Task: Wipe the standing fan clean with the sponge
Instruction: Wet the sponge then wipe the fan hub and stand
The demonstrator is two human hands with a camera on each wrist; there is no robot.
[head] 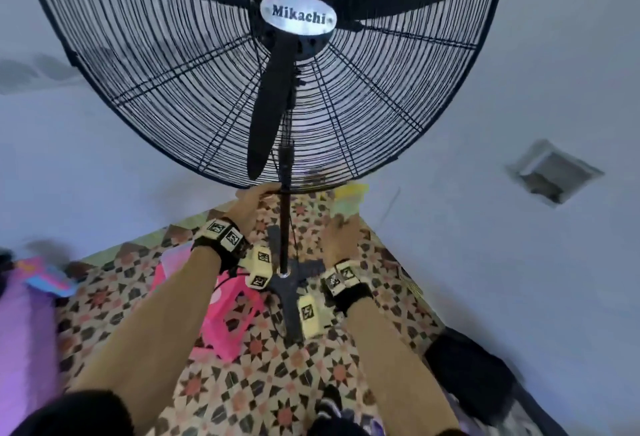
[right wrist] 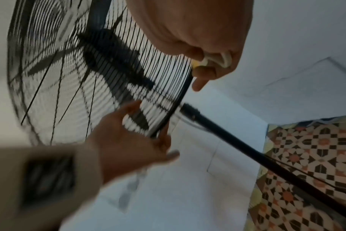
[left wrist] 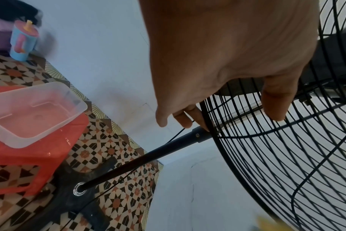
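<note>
— Hands doing what?
— My left hand [head: 252, 200] is gripping the bottom rim of the fan [head: 273, 65] guard, fingers curled round it. My right hand [head: 341, 234] is squeezing the sponge [head: 348, 200] (yellow, blurred) against that rim, just beside the pole [head: 284, 227].

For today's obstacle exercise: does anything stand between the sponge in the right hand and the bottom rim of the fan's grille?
Nothing visible does. The right hand grips the sponge right beside the lower rim of the grille, with no object between them. The left hand holds the same rim further along, off to one side.
</note>
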